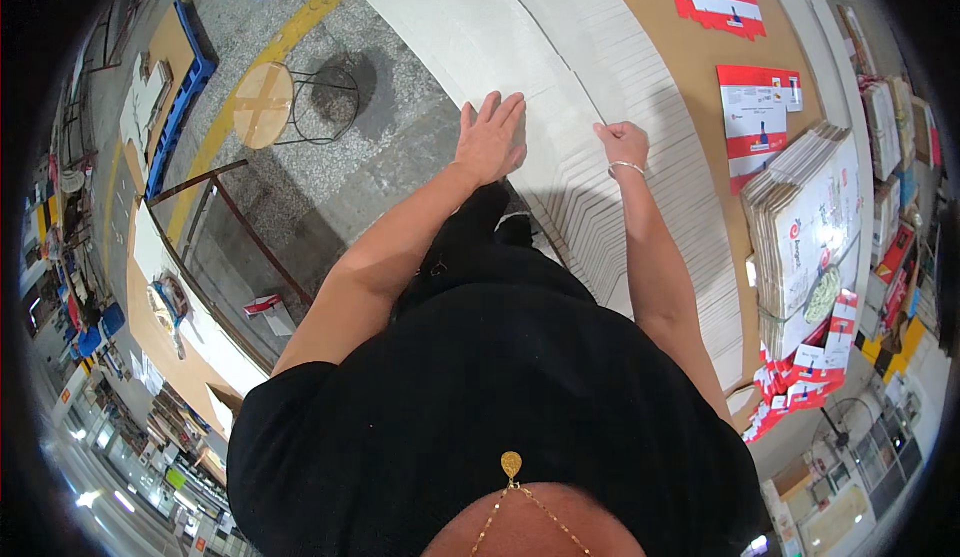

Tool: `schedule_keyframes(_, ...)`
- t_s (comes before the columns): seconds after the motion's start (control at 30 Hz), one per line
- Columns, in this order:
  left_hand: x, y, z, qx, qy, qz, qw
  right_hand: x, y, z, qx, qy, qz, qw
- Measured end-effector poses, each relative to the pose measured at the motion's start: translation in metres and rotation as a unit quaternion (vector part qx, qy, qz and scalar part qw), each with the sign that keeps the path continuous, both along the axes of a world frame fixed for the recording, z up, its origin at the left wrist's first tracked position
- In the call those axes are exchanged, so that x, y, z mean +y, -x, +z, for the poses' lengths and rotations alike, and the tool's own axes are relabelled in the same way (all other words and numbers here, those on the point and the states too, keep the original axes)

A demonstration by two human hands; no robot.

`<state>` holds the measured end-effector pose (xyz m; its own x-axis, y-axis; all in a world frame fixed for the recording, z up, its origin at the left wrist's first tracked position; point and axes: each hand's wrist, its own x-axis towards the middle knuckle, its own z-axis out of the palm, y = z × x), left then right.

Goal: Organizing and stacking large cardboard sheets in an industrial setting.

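Head view: two bare hands on fanned white sheets (640,167) along a long table (690,67).
Left hand (492,137) lies flat, fingers spread, on the top sheet (470,27) near the table's left edge; right hand (623,144), wearing a bracelet (626,166), pinches a sheet corner between narrow fingers. Left of the table edge lies open grey floor with a yellow line (290,32) and a round stool (265,105). Right of the sheets, on brown tabletop, lie red-and-white flat cartons (755,117); a bundled stack of cartons (810,227) stands near the right rim, more red-and-white cartons (800,382) below it.
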<state>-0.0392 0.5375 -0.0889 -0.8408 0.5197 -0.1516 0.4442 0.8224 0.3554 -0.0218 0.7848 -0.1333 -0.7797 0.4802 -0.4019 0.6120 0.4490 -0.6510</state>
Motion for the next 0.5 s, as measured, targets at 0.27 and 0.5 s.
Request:
schedule_keyframes(0.27,0.003,0.001,0.006,0.005,0.030,-0.014,0.999,0.012,-0.020,0.003,0.038,-0.024,0.066,0.997)
schedule_keyframes(0.5,0.005,0.001,0.000,0.030,0.048,-0.021,0.998,0.007,-0.015,-0.004,0.018,-0.010,-0.014,1.000)
